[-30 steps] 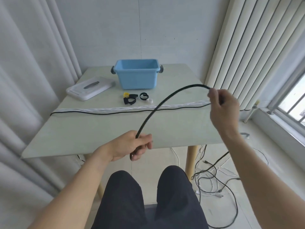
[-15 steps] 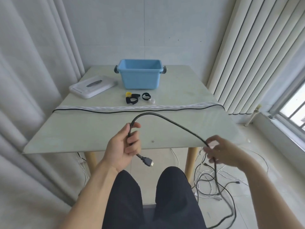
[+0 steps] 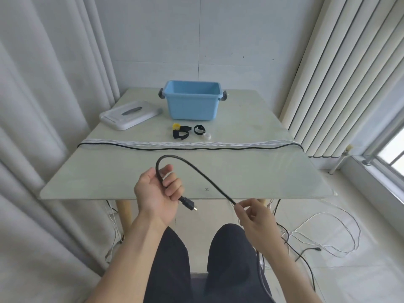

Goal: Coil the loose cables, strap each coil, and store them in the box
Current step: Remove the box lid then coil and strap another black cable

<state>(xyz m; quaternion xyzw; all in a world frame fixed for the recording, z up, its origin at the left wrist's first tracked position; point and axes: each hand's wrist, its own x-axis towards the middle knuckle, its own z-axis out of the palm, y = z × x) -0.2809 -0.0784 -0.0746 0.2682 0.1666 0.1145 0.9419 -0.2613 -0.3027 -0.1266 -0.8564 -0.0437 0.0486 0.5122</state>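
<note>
While my left hand [image 3: 157,192] grips the black cable [image 3: 197,170] near its end, fingers curled round it with the plug [image 3: 188,203] poking out below the fist, my right hand [image 3: 251,212] pinches the same cable further along, just past the near edge of the table [image 3: 262,171]. Between the two hands the cable rises from the left fist in one arch; beyond the right hand it drops past my knee toward the floor, where more loose cables [image 3: 323,235], white and dark, lie tangled.

I judge this cable light but fairly stiff: it holds its arch instead of sagging, so it will likely want to spring open and each loop will need pinning in the left hand. I would keep the hold just behind the plug, not on the plug itself, and let the right hand slide along to feed equal loops, rolling it slightly to avoid twist.

Across the table lie a thin black cable and a white cable [image 3: 190,145]. Behind them sit the straps [image 3: 182,132], the open blue box [image 3: 192,100] and its lid [image 3: 131,113], all well apart from my hands.
</note>
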